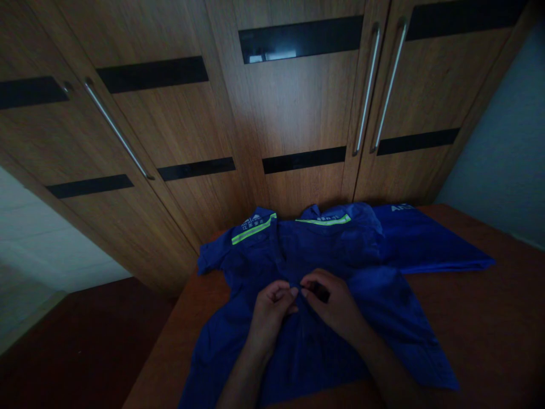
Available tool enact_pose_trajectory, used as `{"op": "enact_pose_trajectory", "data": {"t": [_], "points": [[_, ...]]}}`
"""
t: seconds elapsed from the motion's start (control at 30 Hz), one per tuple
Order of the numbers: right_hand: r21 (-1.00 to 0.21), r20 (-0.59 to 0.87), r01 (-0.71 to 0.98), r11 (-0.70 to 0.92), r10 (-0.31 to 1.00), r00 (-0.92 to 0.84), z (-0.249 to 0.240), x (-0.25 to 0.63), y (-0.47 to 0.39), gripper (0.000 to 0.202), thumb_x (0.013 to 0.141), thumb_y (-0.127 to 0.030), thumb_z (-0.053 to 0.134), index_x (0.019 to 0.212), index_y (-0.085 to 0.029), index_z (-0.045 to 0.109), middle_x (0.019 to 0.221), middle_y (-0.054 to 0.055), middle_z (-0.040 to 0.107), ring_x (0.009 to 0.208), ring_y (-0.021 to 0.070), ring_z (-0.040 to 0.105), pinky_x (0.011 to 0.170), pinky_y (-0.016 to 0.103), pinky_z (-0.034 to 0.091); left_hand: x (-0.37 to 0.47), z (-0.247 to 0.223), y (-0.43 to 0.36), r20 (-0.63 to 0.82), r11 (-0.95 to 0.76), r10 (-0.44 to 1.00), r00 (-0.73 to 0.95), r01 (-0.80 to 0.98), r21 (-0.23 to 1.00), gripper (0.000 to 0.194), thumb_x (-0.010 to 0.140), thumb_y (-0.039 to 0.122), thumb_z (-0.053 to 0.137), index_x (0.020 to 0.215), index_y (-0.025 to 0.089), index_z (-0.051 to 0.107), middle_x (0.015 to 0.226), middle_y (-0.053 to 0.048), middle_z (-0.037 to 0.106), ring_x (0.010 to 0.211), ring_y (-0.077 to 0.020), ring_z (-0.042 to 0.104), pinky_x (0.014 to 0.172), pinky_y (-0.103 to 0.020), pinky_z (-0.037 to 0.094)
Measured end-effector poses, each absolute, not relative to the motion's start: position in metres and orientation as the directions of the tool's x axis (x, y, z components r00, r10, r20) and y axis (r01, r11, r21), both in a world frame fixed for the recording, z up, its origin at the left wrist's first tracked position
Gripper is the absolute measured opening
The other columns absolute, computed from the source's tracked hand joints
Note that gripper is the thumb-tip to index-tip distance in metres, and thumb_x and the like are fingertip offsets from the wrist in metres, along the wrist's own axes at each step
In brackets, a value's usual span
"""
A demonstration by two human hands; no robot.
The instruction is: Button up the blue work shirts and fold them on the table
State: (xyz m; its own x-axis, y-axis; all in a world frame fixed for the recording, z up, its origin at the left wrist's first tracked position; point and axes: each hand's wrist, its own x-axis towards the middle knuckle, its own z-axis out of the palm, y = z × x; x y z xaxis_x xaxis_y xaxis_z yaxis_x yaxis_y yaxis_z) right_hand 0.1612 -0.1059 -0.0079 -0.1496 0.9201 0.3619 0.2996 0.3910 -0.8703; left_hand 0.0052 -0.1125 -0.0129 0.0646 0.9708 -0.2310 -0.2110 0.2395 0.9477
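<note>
A dark blue jacket [323, 346] lies spread out, with yellow-green reflective strips and white lettering near its top. Over the middle of its front, my left hand [275, 307] pinches the cloth between thumb and fingers. Close beside it on the right, my right hand [330, 301] also pinches the front edge, its thumb and index finger nearly touching the left fingertips. Any button or fastener between the fingertips is too small and dark to tell.
The jacket rests on a reddish-brown table [481, 318]. A folded blue cloth item [430, 241] with white letters lies at the back right. Behind stands a wooden wardrobe [298, 108] with metal handles. The table's left edge drops to a dark floor [85, 341].
</note>
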Motion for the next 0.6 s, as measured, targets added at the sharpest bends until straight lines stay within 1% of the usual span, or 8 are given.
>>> {"op": "enact_pose_trajectory", "data": {"t": [0.13, 0.2, 0.33, 0.47, 0.6], "points": [[-0.843, 0.386, 0.330, 0.425, 0.905, -0.180, -0.008, 0.161, -0.106, 0.012, 0.077, -0.012, 0.056, 0.082, -0.022, 0.064, 0.081, 0.001, 0.061, 0.074, 0.0138, 0.058, 0.067, 0.025, 0.045, 0.006, -0.014, -0.113, -0.221, 0.220, 0.975, 0.019, -0.226, 0.949, 0.028, 0.063, 0.037, 0.081, 0.073, 0.016, 0.065, 0.062, 0.004, 0.060, 0.055, -0.0055, 0.054, 0.056, -0.015, 0.045], [-0.830, 0.398, 0.342, 0.441, 0.897, -0.190, -0.010, 0.161, -0.106, 0.013, 0.078, -0.013, 0.056, 0.083, -0.022, 0.063, 0.082, 0.001, 0.060, 0.075, 0.0138, 0.057, 0.067, 0.025, 0.046, 0.006, -0.014, -0.114, -0.212, 0.210, 0.977, 0.019, -0.235, 0.949, 0.026, 0.063, 0.035, 0.081, 0.073, 0.016, 0.066, 0.065, 0.003, 0.061, 0.058, -0.0060, 0.055, 0.057, -0.015, 0.045], [-0.789, 0.437, 0.381, 0.482, 0.876, -0.203, -0.012, 0.161, -0.106, 0.012, 0.081, -0.014, 0.056, 0.085, -0.022, 0.063, 0.084, 0.001, 0.061, 0.076, 0.0141, 0.058, 0.068, 0.025, 0.046, 0.005, -0.013, -0.115, -0.220, 0.222, 0.975, 0.040, -0.286, 0.932, 0.022, 0.065, 0.031, 0.080, 0.072, 0.016, 0.066, 0.063, 0.004, 0.058, 0.057, -0.0047, 0.052, 0.058, -0.014, 0.044], [-0.706, 0.465, 0.474, 0.527, 0.849, -0.252, -0.015, 0.161, -0.107, 0.012, 0.085, -0.016, 0.054, 0.089, -0.023, 0.063, 0.087, 0.002, 0.063, 0.081, 0.0151, 0.060, 0.073, 0.026, 0.047, 0.004, -0.013, -0.114, -0.257, 0.257, 0.965, 0.049, -0.355, 0.899, 0.022, 0.063, 0.028, 0.081, 0.071, 0.015, 0.066, 0.067, 0.003, 0.059, 0.061, -0.0054, 0.053, 0.061, -0.015, 0.045], [-0.604, 0.465, 0.571, 0.556, 0.828, -0.314, -0.020, 0.161, -0.108, 0.015, 0.089, -0.019, 0.051, 0.093, -0.023, 0.065, 0.089, 0.004, 0.066, 0.082, 0.0168, 0.062, 0.076, 0.028, 0.047, 0.004, -0.015, -0.115, -0.276, 0.270, 0.960, 0.040, -0.375, 0.887, 0.020, 0.062, 0.026, 0.081, 0.070, 0.016, 0.066, 0.068, 0.003, 0.059, 0.062, -0.0059, 0.054, 0.061, -0.016, 0.044]]}}
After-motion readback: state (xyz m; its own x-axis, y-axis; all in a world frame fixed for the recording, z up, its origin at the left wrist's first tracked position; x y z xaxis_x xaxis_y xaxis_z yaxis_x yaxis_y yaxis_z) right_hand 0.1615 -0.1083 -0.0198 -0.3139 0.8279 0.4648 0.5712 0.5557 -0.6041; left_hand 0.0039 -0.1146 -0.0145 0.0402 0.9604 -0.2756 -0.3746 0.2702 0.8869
